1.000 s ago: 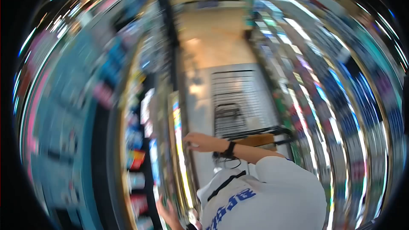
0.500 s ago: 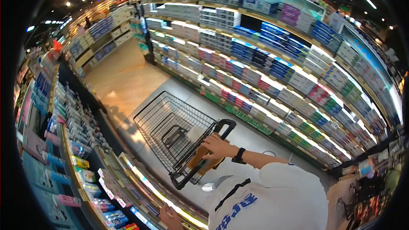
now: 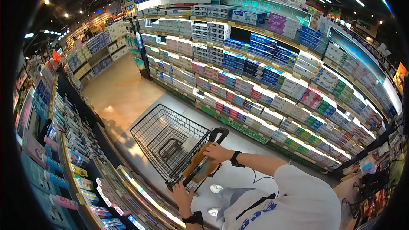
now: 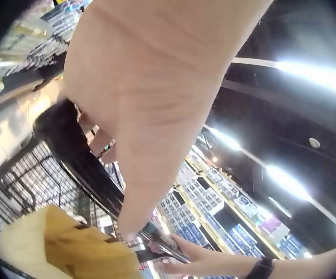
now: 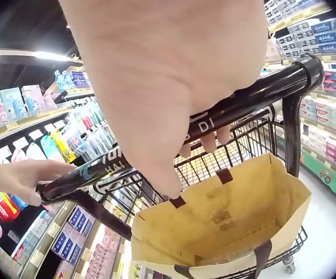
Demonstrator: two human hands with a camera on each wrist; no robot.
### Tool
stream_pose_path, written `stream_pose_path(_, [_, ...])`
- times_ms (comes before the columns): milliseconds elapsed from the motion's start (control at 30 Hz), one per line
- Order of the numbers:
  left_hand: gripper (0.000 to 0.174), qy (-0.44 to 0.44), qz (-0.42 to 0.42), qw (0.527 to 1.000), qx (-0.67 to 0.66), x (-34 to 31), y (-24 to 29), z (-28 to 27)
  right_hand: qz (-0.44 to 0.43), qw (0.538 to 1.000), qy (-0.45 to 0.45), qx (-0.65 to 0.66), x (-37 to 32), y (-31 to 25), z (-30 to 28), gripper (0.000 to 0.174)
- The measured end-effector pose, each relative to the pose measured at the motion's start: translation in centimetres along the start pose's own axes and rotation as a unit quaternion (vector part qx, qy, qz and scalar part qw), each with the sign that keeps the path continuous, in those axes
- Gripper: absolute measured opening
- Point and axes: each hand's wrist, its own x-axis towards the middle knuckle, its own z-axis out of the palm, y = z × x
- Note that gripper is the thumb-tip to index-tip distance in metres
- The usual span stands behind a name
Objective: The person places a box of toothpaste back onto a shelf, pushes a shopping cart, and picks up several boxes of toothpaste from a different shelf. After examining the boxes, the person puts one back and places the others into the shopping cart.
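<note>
A black wire shopping cart (image 3: 147,123) stands in the aisle, angled toward the far left. My right hand (image 3: 219,152) grips its black handle (image 5: 261,90) near the middle, thumb on the near side and fingertips showing beyond the bar. At the handle's left end is my left hand (image 3: 182,196), fingers over the bar and thumb along it in the left wrist view. Just beneath the handle, an upright brown paper bag (image 5: 226,209) with dark straps gapes at the top. A small white item (image 3: 190,144) shows in the cart behind the bag.
Long shelves of toothpaste boxes (image 3: 238,61) line the right side. Close on the left runs a lower shelf (image 3: 96,162) with hanging packets and lit strips. Grey tiles lead to a tan floor (image 3: 121,83) ahead, with another shelf (image 3: 100,55) beyond.
My left hand has come from beside the left shelf onto the cart handle. The right hand was on the handle half a second ago and stays there. The view has swung right and steadied.
</note>
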Motion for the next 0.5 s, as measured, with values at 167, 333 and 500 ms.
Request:
stream_pose_path(167, [0.049,-0.01,-0.049,0.999,0.021,-0.2,0.7,0.7,-0.102,0.986,-0.031,0.125,1.4,5.5,-1.8,0.052])
stream_pose_path(333, [0.04,-0.184,-0.085,0.978,0.042,1.5,1.0,0.7,0.018,0.993,-0.113,-0.029,1.1,8.6,-3.2,0.041])
stream_pose_path(500, [0.034,-0.208,-0.189,0.958,0.059,4.4,4.5,1.3,0.017,0.999,-0.036,0.023,0.1,8.3,-3.5,0.029])
